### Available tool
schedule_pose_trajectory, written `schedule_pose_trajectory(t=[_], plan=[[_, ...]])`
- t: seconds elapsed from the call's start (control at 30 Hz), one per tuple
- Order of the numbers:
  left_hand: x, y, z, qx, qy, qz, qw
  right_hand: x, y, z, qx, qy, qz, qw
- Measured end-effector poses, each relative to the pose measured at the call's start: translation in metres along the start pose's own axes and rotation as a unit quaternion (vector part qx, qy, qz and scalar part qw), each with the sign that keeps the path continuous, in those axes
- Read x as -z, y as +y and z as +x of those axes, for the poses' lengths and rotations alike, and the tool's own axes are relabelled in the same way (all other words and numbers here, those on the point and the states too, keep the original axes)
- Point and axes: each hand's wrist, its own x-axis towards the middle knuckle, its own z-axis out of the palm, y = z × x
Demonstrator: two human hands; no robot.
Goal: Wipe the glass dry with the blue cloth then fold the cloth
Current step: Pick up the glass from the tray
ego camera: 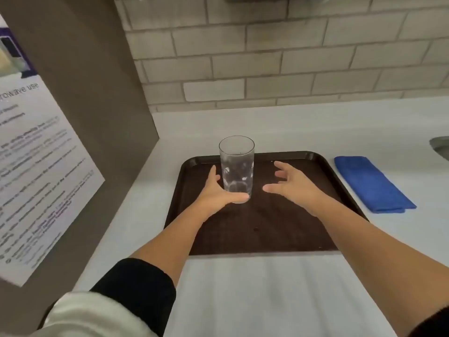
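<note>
A clear drinking glass [237,164] stands upright on the far left part of a dark brown tray [267,229]. My left hand [216,190] wraps the base of the glass, thumb across the front and fingers behind. My right hand [291,184] hovers over the tray just right of the glass with fingers spread, holding nothing. The blue cloth [371,183] lies folded on the white counter to the right of the tray, apart from both hands.
A grey cabinet side [97,93] with a printed notice [36,166] rises at the left. A tiled wall [267,57] stands behind the white counter [267,300]. The rim of a sink [441,145] shows at the right edge.
</note>
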Motion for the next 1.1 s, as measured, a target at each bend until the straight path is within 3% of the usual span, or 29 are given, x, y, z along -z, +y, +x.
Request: schedule_pose_trajectory(t=[0.3,0.43,0.73,1.1], plan=[[-0.006,-0.009,0.034,-0.111,-0.017,-0.017,0.994,-0.012,0.009,0.039,-0.014,-0.005,0.021,1.0],[-0.009,-0.012,0.037,-0.101,-0.02,-0.013,0.995,-0.012,0.011,0.044,-0.018,-0.014,0.026,0.999],[-0.014,-0.007,0.036,-0.087,0.052,0.012,0.995,0.018,0.02,0.038,-0.027,-0.006,0.006,1.0],[-0.037,0.026,0.044,-0.09,-0.034,-0.064,0.993,0.091,0.032,0.023,-0.018,0.091,0.034,0.995]])
